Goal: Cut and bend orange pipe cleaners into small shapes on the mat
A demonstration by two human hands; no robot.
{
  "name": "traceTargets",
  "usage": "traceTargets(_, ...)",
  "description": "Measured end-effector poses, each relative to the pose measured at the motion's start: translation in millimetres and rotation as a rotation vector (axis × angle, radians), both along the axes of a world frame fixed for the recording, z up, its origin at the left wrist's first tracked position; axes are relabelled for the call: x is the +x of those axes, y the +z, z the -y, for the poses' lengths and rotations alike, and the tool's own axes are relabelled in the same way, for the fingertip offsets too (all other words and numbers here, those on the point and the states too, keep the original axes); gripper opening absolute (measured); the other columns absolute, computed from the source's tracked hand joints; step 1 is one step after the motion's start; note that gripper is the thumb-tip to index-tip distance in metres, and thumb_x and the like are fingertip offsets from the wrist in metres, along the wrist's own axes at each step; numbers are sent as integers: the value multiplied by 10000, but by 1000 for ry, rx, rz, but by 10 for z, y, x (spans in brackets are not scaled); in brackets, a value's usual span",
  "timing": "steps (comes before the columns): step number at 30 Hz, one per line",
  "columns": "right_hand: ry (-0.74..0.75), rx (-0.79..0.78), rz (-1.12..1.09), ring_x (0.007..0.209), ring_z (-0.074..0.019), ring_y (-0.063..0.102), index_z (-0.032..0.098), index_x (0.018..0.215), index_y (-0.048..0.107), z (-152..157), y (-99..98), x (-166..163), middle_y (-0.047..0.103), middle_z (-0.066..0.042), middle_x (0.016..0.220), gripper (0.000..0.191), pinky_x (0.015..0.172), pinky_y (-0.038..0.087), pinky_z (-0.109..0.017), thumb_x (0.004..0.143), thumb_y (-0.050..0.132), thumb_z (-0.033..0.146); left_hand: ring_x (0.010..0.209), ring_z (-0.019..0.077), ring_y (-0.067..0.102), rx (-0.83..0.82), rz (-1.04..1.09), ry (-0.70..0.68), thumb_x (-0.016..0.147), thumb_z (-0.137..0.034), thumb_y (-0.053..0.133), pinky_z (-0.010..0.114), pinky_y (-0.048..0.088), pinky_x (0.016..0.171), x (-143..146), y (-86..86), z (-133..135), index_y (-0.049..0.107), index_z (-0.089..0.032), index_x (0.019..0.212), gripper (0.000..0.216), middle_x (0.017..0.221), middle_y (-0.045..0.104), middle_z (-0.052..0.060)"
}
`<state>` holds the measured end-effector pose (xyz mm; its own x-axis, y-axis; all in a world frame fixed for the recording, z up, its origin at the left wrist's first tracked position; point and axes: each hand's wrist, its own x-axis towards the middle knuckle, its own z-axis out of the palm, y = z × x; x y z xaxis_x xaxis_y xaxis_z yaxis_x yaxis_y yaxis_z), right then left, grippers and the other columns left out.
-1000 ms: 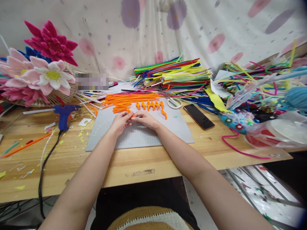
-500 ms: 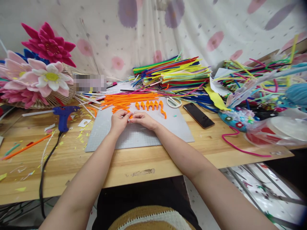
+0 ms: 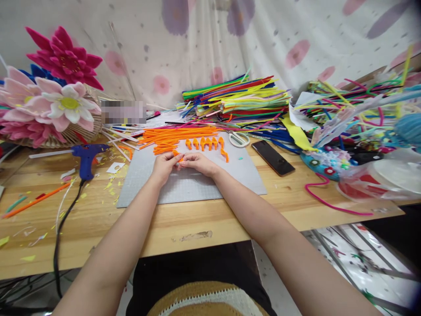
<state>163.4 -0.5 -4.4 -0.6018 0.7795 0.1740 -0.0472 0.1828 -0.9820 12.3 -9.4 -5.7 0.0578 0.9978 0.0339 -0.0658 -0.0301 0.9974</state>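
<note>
Both hands meet over the grey cutting mat (image 3: 197,186). Between the fingertips is a short orange pipe cleaner (image 3: 180,159), mostly covered by the fingers. My left hand (image 3: 164,166) pinches it from the left, and my right hand (image 3: 199,163) pinches it from the right. Just behind my left hand lies a pile of straight orange pipe cleaners (image 3: 177,136). A row of several bent orange pipe cleaner pieces (image 3: 207,144) lies on the mat beyond my right hand, the rightmost one with a longer curled tail.
Scissors (image 3: 239,139) and a black phone (image 3: 272,158) lie to the right. A blue glue gun (image 3: 86,160) stands on the left with its cord over the table edge. Behind are bundled coloured pipe cleaners (image 3: 240,101); fuzzy flowers (image 3: 69,103) fill the back left.
The fingers have shifted slightly around the orange pipe cleaner, and an orange part now shows above my left fingertips. The view has tilted a little; the other things lie as before.
</note>
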Motion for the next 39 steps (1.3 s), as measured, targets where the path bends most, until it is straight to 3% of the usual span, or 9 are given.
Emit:
traceTargets(6, -85, -54, -76, 711, -99, 485, 153, 678, 646, -5, -48, -54, 588, 4, 729, 226, 735, 373, -245, 687, 634, 378, 559, 86, 499, 304, -126, 142, 615, -300, 705, 212, 389, 566, 33, -19, -31, 614, -152, 519, 198, 550, 558, -22)
traceTargets(8, -102, -68, -112, 707, -97, 485, 157, 675, 641, 0, -48, -70, 582, 9, 710, 229, 737, 372, -244, 688, 630, 385, 557, 85, 494, 328, -122, 169, 623, -281, 698, 209, 389, 569, 45, -7, -23, 589, -154, 484, 218, 521, 538, -27)
traceTargets(11, -100, -75, -135, 704, -97, 491, 154, 669, 635, 5, -38, -73, 581, 9, 696, 237, 744, 372, -245, 679, 644, 391, 484, 78, 463, 184, -13, 116, 618, -320, 700, 210, 375, 501, 51, 14, -2, 547, -152, 470, 271, 472, 506, -34)
traceTargets(14, -67, -108, -148, 688, -97, 492, 153, 670, 633, 0, -44, -56, 577, 8, 680, 265, 743, 378, -251, 674, 654, 417, 467, 86, 481, -3, 143, -32, 603, -368, 710, 211, 371, 457, 50, 35, 17, 597, -143, 558, 256, 487, 530, -24)
traceTargets(18, 21, -211, -237, 701, -105, 505, 155, 663, 629, -18, -76, -37, 588, -4, 708, 301, 748, 391, -262, 645, 678, 452, 465, 74, 490, -24, 298, -136, 586, -341, 735, 201, 384, 476, 70, 67, 31, 648, -122, 642, 242, 488, 547, -14)
traceTargets(23, 38, -237, -245, 707, -108, 507, 151, 660, 631, -37, -102, -33, 583, -5, 704, 298, 758, 388, -270, 628, 696, 439, 448, 71, 499, -27, 333, -101, 533, -317, 770, 200, 395, 476, 81, 71, 47, 653, -116, 617, 247, 499, 578, -4)
traceTargets(28, 16, -177, -128, 667, -91, 483, 146, 649, 605, -16, -67, -37, 567, 8, 675, 312, 723, 382, -248, 676, 643, 454, 463, 90, 521, -77, 311, -138, 592, -358, 733, 218, 421, 488, 51, 40, 50, 673, -120, 737, 285, 490, 559, -15)
traceTargets(35, -122, 14, -36, 690, -99, 482, 150, 645, 608, 29, 8, -89, 567, 5, 681, 318, 723, 377, -250, 708, 601, 462, 433, 59, 481, -91, 294, 100, 492, -356, 781, 187, 394, 441, 110, 5, 2, 586, -122, 574, 316, 499, 561, -24)
traceTargets(39, -238, 89, -12, 702, -108, 493, 154, 620, 604, 0, -32, -132, 559, 0, 682, 321, 717, 380, -253, 691, 615, 466, 453, 52, 482, -133, 313, 117, 530, -355, 764, 189, 439, 462, 97, 48, 17, 577, -125, 607, 306, 523, 550, -34)
